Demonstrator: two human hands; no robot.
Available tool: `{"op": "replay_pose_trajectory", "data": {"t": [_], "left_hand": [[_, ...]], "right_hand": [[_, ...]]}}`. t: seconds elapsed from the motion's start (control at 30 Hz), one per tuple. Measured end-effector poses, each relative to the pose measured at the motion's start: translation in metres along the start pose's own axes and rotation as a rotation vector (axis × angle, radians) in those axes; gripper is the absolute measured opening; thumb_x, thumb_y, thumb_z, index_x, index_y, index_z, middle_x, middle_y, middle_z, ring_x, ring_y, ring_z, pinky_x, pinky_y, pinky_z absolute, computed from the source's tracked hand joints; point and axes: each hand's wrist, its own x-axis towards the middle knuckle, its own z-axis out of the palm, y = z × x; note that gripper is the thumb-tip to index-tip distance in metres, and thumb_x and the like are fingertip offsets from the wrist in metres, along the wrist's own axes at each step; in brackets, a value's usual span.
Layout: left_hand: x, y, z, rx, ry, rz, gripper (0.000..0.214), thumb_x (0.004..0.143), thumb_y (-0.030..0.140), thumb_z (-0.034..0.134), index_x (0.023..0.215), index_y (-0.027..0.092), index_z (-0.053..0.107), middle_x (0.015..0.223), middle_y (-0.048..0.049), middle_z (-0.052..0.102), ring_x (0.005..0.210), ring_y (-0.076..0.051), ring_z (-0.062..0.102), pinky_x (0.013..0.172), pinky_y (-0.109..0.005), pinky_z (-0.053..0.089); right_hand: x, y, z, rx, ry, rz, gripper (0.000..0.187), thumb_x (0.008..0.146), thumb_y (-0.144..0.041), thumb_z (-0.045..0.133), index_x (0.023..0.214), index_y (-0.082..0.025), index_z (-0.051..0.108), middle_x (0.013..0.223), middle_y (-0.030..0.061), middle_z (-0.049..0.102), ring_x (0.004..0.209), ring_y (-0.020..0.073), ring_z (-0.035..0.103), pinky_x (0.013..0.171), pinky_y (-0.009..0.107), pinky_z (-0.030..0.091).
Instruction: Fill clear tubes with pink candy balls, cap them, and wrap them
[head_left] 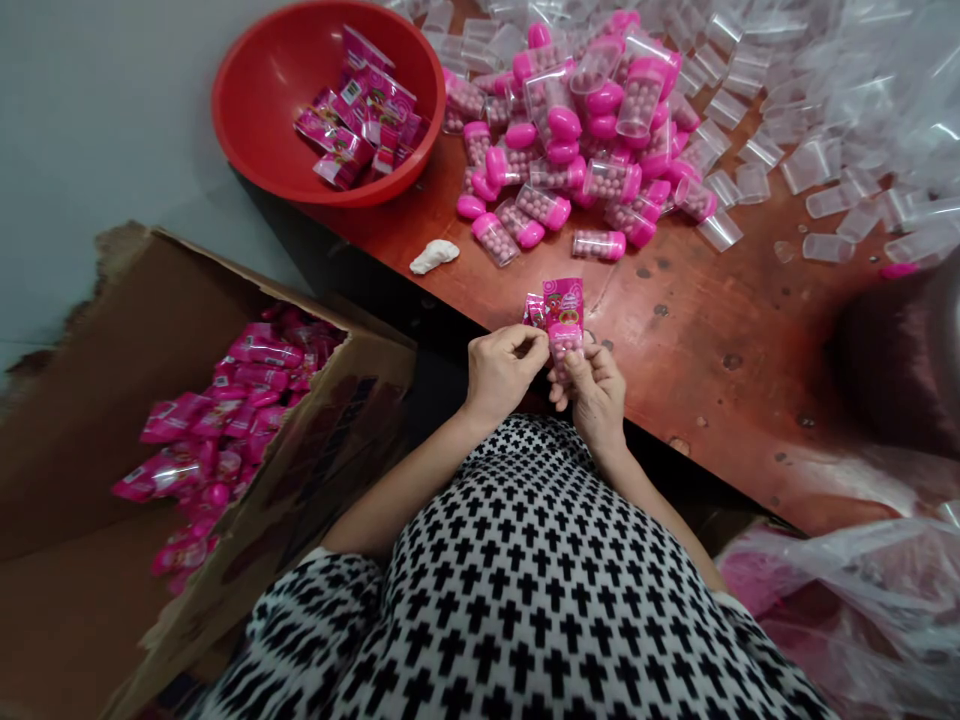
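My left hand (504, 368) and my right hand (592, 390) meet at the near edge of a reddish-brown table (705, 330). Together they pinch a pink printed sleeve (563, 305) that stands over a small clear tube of pink balls (564, 345). The left fingers grip the sleeve's left edge, where a second pink sleeve (534, 310) peeks out. The right fingers wrap the tube from the right. Both hands are closed.
A pile of pink-capped filled tubes (570, 150) lies farther back, with empty clear tubes (795, 150) to its right. A red bowl (255, 90) holds pink sleeves. An open cardboard box (150, 330) on my left holds wrapped pink packs (225, 420). A white lump (433, 256) lies near the table edge.
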Motion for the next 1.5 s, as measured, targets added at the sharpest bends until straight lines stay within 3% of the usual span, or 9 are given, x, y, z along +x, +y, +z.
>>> {"op": "replay_pose_trajectory", "data": {"t": [0.33, 0.6, 0.77, 1.0, 1.13, 1.2, 1.27, 1.37, 1.5], "left_hand": [[-0.001, -0.011, 0.000, 0.382, 0.044, 0.506, 0.019, 0.087, 0.010, 0.050, 0.072, 0.016, 0.061, 0.064, -0.0023, 0.065, 0.061, -0.014, 0.058, 0.064, -0.026, 0.045], [-0.002, -0.013, -0.007, 0.563, 0.058, 0.723, 0.015, 0.088, 0.012, 0.054, 0.075, 0.016, 0.061, 0.062, -0.0020, 0.061, 0.059, -0.016, 0.054, 0.060, -0.029, 0.043], [-0.002, -0.014, -0.008, 0.620, 0.092, 0.730, 0.015, 0.091, 0.013, 0.051, 0.081, 0.016, 0.061, 0.065, -0.0030, 0.063, 0.061, -0.016, 0.056, 0.058, -0.031, 0.041], [-0.009, -0.011, -0.003, 0.393, -0.014, 0.485, 0.022, 0.091, 0.017, 0.051, 0.073, 0.017, 0.063, 0.065, -0.0029, 0.065, 0.063, -0.015, 0.060, 0.064, -0.029, 0.046], [-0.007, -0.008, 0.001, -0.182, -0.012, -0.127, 0.018, 0.088, 0.031, 0.061, 0.086, 0.017, 0.071, 0.081, -0.0039, 0.073, 0.072, -0.014, 0.066, 0.072, -0.028, 0.052], [-0.003, -0.007, 0.006, -0.612, -0.134, -0.432, 0.028, 0.082, 0.042, 0.069, 0.092, 0.017, 0.072, 0.086, -0.0043, 0.074, 0.075, -0.015, 0.068, 0.072, -0.029, 0.055], [0.002, -0.005, 0.012, -0.949, -0.258, -0.604, 0.036, 0.073, 0.047, 0.077, 0.089, 0.015, 0.071, 0.084, -0.0040, 0.072, 0.076, -0.016, 0.068, 0.070, -0.027, 0.056], [0.005, -0.001, 0.019, -1.129, -0.293, -0.687, 0.037, 0.064, 0.042, 0.085, 0.083, 0.014, 0.069, 0.070, -0.0007, 0.067, 0.059, -0.010, 0.062, 0.054, -0.021, 0.051], [0.005, 0.004, 0.018, -1.141, -0.309, -0.716, 0.044, 0.064, 0.040, 0.086, 0.095, 0.015, 0.067, 0.061, 0.0033, 0.062, 0.038, -0.008, 0.049, 0.035, -0.022, 0.043]], "right_hand": [[-0.003, 0.004, 0.004, 0.035, 0.064, 0.001, 0.031, 0.080, -0.047, 0.070, 0.087, -0.021, 0.055, 0.058, -0.0085, 0.062, 0.036, 0.0052, 0.052, 0.031, 0.014, 0.042], [-0.001, 0.005, 0.010, 0.127, 0.098, 0.034, 0.032, 0.079, -0.048, 0.070, 0.086, -0.020, 0.057, 0.056, -0.0083, 0.059, 0.035, 0.0050, 0.050, 0.029, 0.014, 0.036], [0.000, 0.001, 0.010, 0.046, 0.099, -0.027, 0.032, 0.078, -0.048, 0.072, 0.086, -0.021, 0.056, 0.058, -0.0082, 0.061, 0.036, 0.0052, 0.051, 0.031, 0.015, 0.041], [0.005, -0.002, 0.006, 0.086, 0.096, -0.035, 0.032, 0.079, -0.050, 0.069, 0.082, -0.021, 0.055, 0.056, -0.0084, 0.059, 0.036, 0.0043, 0.050, 0.032, 0.013, 0.039], [0.006, -0.006, 0.002, 0.222, 0.018, 0.096, 0.034, 0.077, -0.049, 0.072, 0.080, -0.021, 0.052, 0.056, -0.0073, 0.060, 0.035, 0.0047, 0.049, 0.029, 0.014, 0.035], [0.008, -0.007, 0.000, 0.297, -0.060, 0.185, 0.036, 0.075, -0.050, 0.072, 0.079, -0.021, 0.052, 0.054, -0.0075, 0.059, 0.031, 0.0047, 0.045, 0.027, 0.014, 0.031], [0.008, -0.006, -0.002, 0.332, -0.135, 0.259, 0.037, 0.076, -0.053, 0.070, 0.078, -0.021, 0.051, 0.050, -0.0079, 0.056, 0.028, 0.0049, 0.042, 0.025, 0.015, 0.028], [0.008, -0.006, -0.003, 0.281, -0.189, 0.316, 0.041, 0.080, -0.060, 0.063, 0.074, -0.021, 0.051, 0.049, -0.0062, 0.055, 0.031, 0.0064, 0.044, 0.026, 0.016, 0.030], [0.006, -0.008, -0.003, 0.207, -0.134, 0.277, 0.050, 0.079, -0.068, 0.060, 0.075, -0.019, 0.056, 0.058, -0.0012, 0.062, 0.043, 0.0089, 0.056, 0.032, 0.016, 0.040]]}}
